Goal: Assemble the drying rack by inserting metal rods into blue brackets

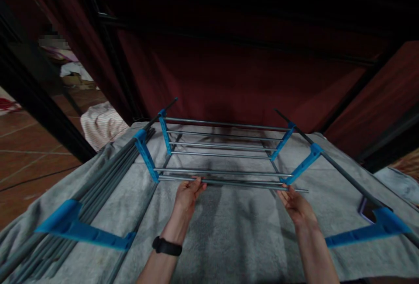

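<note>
A rack frame of grey metal rods and blue plastic brackets lies over a grey towel-covered surface (229, 227). My left hand (188, 194), with a black watch on the wrist, pinches a loose grey rod (242, 183) near its left end. My right hand (296, 205) grips the same rod near its right end. The rod lies across the frame next to the lowest fitted crossbar, between the left blue bracket (145, 155) and the right blue bracket (303, 164). Several crossbars (222, 144) sit fitted farther back.
A bundle of spare grey rods (98, 192) lies along the left side. Blue brackets sit near left (75, 227) and near right (376, 227). A phone-like flat object (368, 209) rests at the right. Dark red curtains hang behind; tiled floor and cloth piles are at left.
</note>
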The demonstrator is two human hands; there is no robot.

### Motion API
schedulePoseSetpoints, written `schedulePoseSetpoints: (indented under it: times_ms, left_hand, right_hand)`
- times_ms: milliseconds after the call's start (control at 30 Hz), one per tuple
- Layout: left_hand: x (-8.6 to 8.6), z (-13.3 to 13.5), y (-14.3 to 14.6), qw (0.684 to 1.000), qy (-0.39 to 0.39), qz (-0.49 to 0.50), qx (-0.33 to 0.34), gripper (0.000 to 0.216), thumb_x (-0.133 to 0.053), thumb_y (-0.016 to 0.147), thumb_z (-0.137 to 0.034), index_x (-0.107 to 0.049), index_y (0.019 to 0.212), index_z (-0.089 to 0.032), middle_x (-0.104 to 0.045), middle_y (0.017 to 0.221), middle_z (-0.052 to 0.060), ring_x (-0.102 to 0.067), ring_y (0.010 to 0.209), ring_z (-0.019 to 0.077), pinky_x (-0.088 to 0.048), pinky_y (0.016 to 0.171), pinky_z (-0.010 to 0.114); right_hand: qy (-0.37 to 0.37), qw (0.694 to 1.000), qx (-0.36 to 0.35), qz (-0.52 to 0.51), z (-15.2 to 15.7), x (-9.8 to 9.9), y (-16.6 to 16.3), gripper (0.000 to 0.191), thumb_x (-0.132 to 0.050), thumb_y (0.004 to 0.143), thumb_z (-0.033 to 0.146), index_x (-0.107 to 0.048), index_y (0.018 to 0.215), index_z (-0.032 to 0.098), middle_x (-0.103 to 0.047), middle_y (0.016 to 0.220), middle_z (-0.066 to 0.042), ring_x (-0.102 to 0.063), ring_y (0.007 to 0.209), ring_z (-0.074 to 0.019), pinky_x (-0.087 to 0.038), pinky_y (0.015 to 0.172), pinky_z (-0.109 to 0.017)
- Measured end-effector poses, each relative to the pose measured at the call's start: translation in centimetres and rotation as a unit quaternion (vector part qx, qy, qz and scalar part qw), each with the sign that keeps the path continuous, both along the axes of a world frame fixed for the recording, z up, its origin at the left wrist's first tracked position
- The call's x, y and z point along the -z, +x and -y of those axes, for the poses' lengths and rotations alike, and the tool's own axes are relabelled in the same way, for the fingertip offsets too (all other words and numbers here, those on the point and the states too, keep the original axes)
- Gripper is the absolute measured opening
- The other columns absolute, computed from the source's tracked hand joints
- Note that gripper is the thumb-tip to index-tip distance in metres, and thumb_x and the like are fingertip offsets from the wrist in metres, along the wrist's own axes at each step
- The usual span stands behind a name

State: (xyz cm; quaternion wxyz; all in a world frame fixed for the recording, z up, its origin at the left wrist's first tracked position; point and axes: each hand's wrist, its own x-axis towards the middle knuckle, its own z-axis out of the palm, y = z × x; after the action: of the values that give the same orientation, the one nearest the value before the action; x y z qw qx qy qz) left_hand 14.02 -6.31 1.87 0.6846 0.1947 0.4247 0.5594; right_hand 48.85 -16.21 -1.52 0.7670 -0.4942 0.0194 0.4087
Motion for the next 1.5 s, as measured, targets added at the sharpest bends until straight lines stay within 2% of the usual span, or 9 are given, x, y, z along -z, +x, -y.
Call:
schedulePoseSetpoints:
  times_ms: [200,500,667,833,967,1200,1367,1500]
  left_hand:
    - [0.7,0.3,0.4,1.0,0.001,0.0,-0.01,0.017,-0.078,0.072,-0.011,-0.063,0.079,-0.011,-0.069,0.076,0.006,-0.068,0.071,0.0167,-0.06,0.071,0.029]
    - [1.0,0.7,0.8,1.0,0.011,0.006,0.02,0.028,-0.083,0.064,-0.011,-0.063,0.083,-0.012,-0.071,0.081,0.008,-0.068,0.074,0.0174,-0.059,0.073,0.03]
    - [0.8,1.5,1.6,0.998,0.05,-0.005,0.029,0.039,-0.088,0.059,-0.022,-0.061,0.087,-0.014,-0.072,0.087,0.009,-0.068,0.081,0.0189,-0.058,0.075,0.031]
    - [-0.4,1.7,1.2,0.983,0.171,-0.055,0.023,0.04,-0.083,0.068,-0.032,-0.059,0.095,-0.017,-0.071,0.091,0.006,-0.066,0.083,0.0164,-0.056,0.074,0.028]
    - [-1.9,1.5,0.6,0.966,0.234,-0.111,0.005,0.039,-0.079,0.073,-0.032,-0.057,0.102,-0.019,-0.071,0.091,0.005,-0.065,0.085,0.0175,-0.054,0.071,0.026]
    - [-3.9,2.7,2.3,0.96,0.255,-0.109,0.042,0.038,-0.074,0.077,-0.035,-0.056,0.107,-0.02,-0.07,0.098,0.008,-0.067,0.095,0.0236,-0.054,0.082,0.034]
    - [-4.7,3.5,3.1,0.946,0.29,-0.125,0.073,0.036,-0.064,0.086,-0.038,-0.054,0.116,-0.02,-0.069,0.104,0.01,-0.066,0.101,0.0244,-0.052,0.091,0.037]
    - [-5.3,4.3,3.9,0.942,0.301,-0.128,0.083,0.04,-0.061,0.088,-0.045,-0.056,0.119,-0.02,-0.068,0.105,0.011,-0.063,0.105,0.0254,-0.049,0.098,0.038]
  right_hand:
    - [-0.009,1.0,-0.022,0.01,-0.3,0.1,0.0,0.02,-0.054,0.089,0.013,-0.067,0.075,0.019,-0.07,0.073,-0.001,-0.069,0.069,-0.0132,-0.063,0.068,-0.027]
    - [-0.001,0.999,-0.046,0.024,-0.2,1.5,0.5,0.018,-0.054,0.082,0.008,-0.065,0.076,0.022,-0.069,0.075,0.0,-0.07,0.073,-0.0143,-0.062,0.071,-0.029]
    - [-0.033,0.999,-0.031,0.019,-0.4,1.2,0.4,0.017,-0.052,0.082,0.009,-0.063,0.078,0.021,-0.069,0.072,0.001,-0.069,0.068,-0.0135,-0.062,0.067,-0.029]
    - [-0.066,0.997,0.047,-0.013,0.3,1.0,1.2,0.022,-0.046,0.075,-0.001,-0.054,0.071,0.019,-0.066,0.064,0.001,-0.067,0.059,-0.0117,-0.059,0.059,-0.024]
    - [-0.073,0.994,0.077,0.013,0.9,1.3,1.5,0.023,-0.049,0.072,-0.002,-0.054,0.078,0.02,-0.065,0.064,0.004,-0.065,0.055,-0.0108,-0.057,0.055,-0.021]
    - [-0.076,0.996,0.038,0.0,0.7,1.6,-0.2,0.022,-0.052,0.071,0.0,-0.056,0.077,0.02,-0.064,0.065,0.004,-0.066,0.057,-0.0112,-0.057,0.061,-0.025]
    - [-0.1,0.995,0.009,0.009,0.0,1.9,-3.0,0.014,-0.06,0.073,0.008,-0.055,0.074,0.021,-0.063,0.065,0.006,-0.062,0.053,-0.0102,-0.057,0.061,-0.025]
    - [-0.092,0.993,-0.075,0.023,-0.5,2.0,-6.3,0.008,-0.067,0.071,0.019,-0.063,0.078,0.021,-0.066,0.073,0.003,-0.061,0.058,-0.0099,-0.055,0.063,-0.024]
